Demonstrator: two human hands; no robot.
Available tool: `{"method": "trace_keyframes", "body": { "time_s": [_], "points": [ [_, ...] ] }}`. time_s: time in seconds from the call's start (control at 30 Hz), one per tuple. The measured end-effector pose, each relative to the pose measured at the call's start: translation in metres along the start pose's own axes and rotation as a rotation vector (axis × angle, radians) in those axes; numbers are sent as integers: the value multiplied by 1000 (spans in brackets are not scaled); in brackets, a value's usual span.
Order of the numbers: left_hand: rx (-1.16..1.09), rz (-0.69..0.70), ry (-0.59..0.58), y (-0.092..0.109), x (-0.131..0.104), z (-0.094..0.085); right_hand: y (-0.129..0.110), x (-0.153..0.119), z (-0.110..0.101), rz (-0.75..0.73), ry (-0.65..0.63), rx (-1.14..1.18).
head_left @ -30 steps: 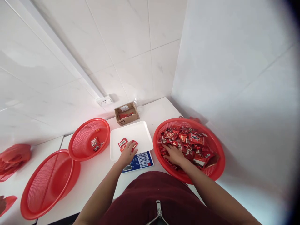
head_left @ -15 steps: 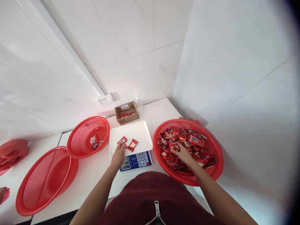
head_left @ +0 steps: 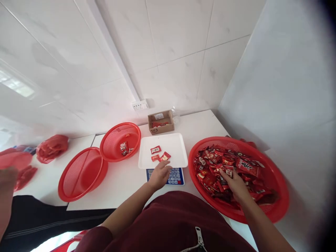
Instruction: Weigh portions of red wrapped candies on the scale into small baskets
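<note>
Head view, scene: We stand at a white table (head_left: pixel 123 182) in a tiled corner, with the scale tray (head_left: pixel 178 148) at twelve o'clock from our chest.
Left hand: Our left hand (head_left: pixel 160 174) rests at the near edge of the tray, over the blue scale keypad (head_left: pixel 176 176); the fingers are loosely curled together and hold nothing that we can see.
Right hand: Our right hand (head_left: pixel 235 182) is sunk into the big red basket (head_left: pixel 278 196) at two o'clock, fingers bent down among the red packets (head_left: pixel 223 164); whether they pinch one we cannot tell.
On the tray: Three loose packets (head_left: pixel 159 155) lie near the tray's middle, just beyond the left fingertips and apart from them.
Progress: We judge the work barely begun; only three packets sit on the tray, while the basket remains heaped.
Small basket: At eleven o'clock a small red basket (head_left: pixel 110 148) holds only a few packets (head_left: pixel 124 147).
Empty basket: At ten o'clock a larger red basket (head_left: pixel 78 175), overlapped by the small one's rim, shows nothing inside.
Background: A cardboard box (head_left: pixel 160 121) sits behind the tray by the wall; red bags (head_left: pixel 51 147) lie at far nine o'clock.
Edge of frame: A blurred hand (head_left: pixel 5 196) of another person shows at the left edge.
</note>
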State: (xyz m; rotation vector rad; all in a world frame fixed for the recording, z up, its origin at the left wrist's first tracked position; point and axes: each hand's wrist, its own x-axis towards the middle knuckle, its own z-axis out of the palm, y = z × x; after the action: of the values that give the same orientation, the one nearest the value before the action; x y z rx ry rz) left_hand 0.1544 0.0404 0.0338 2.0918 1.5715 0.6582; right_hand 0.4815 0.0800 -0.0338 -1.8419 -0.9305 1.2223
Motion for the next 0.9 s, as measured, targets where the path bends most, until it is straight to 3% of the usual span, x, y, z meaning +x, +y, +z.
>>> {"method": "trace_keyframes", "body": {
  "time_s": [0.07,0.2,0.33,0.43,0.6,0.7,0.83,0.9],
  "points": [
    [-108,-15,-72,13,-7,1,-11,-9,4,43,-80,104],
    [-385,-195,-186,37,-2,6,-43,-34,14,125,-362,281],
    [-767,-305,-323,62,17,15,-68,-57,30,-15,-488,201],
    [-946,-362,-384,73,27,20,-71,-67,40,-112,-580,147],
    [-1016,-412,-445,72,25,25,-60,-67,45,-110,-648,130],
    [-1070,-502,-361,62,24,24,-56,-65,44,-91,-633,110],
    [-1141,-668,-4,45,33,6,-59,-64,41,-5,-543,89],
    [-1175,-730,110,37,37,-7,-60,-63,40,-4,-530,110]
  ]
}}
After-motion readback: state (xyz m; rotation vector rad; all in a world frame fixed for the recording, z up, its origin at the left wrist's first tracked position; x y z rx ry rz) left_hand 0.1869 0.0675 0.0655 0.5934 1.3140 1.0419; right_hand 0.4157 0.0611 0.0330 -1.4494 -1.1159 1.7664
